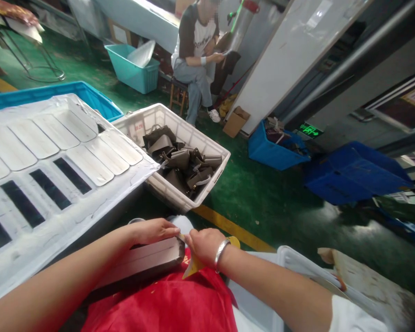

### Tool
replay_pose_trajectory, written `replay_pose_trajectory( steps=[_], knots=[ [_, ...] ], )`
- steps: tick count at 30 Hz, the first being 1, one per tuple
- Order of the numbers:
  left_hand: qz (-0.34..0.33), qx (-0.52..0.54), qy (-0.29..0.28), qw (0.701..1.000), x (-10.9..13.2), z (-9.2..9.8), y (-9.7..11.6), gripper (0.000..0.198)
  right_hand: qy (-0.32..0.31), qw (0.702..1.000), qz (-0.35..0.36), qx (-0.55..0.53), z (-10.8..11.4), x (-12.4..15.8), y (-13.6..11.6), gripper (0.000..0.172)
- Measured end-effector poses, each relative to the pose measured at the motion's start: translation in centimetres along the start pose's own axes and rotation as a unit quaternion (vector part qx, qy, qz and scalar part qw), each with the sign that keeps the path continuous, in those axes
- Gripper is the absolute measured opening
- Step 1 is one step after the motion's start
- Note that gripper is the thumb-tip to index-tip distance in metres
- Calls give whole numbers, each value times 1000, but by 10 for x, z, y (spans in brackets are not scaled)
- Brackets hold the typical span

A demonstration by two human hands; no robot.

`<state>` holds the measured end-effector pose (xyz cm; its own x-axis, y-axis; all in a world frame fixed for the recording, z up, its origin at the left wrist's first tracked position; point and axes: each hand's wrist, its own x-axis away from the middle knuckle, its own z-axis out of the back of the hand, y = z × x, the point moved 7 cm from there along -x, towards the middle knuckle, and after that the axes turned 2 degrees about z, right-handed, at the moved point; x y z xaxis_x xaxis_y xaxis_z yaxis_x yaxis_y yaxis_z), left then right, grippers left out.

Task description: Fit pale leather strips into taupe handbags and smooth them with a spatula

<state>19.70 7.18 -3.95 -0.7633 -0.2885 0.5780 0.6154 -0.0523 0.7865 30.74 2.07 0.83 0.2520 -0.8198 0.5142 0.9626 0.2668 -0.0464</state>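
A long pale block-like piece with dark edges (148, 265) lies slanted across my lap, on a red apron (173, 304). My left hand (154, 230) is closed over its upper edge, with the fingers together and reaching toward its right end; the thumb is hidden. Just to the right, my right hand (205, 246), with a silver bangle at the wrist, is closed on a thin yellow piece (193, 266) that hangs below the fingers. Its material is unclear. The two hands almost meet at the block's end.
At left, a white-covered board (100, 198) carries rows of pale rounded panels (48, 136) and dark strips. Beyond it stands a white crate (207, 196) of dark brown bags (180, 159). A seated person (197, 50) is farther back. Blue bins (276, 154) stand at right.
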Motion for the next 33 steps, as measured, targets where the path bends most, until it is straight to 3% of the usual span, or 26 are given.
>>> replay_pose_trajectory(
  steps=[7,16,25,33],
  knots=[
    [-19,54,-9,998,0,-2,4,50,-47,995,83,11,5,-10,6,43],
    [-6,55,-21,998,-2,-3,7,50,-34,991,-62,-117,-16,15,-11,47],
    [-22,34,-8,999,1,-3,6,51,16,982,-131,-134,-14,24,-23,44],
    [-35,36,74,996,5,-8,-4,59,68,977,-165,-114,-8,32,-35,42]
  ],
)
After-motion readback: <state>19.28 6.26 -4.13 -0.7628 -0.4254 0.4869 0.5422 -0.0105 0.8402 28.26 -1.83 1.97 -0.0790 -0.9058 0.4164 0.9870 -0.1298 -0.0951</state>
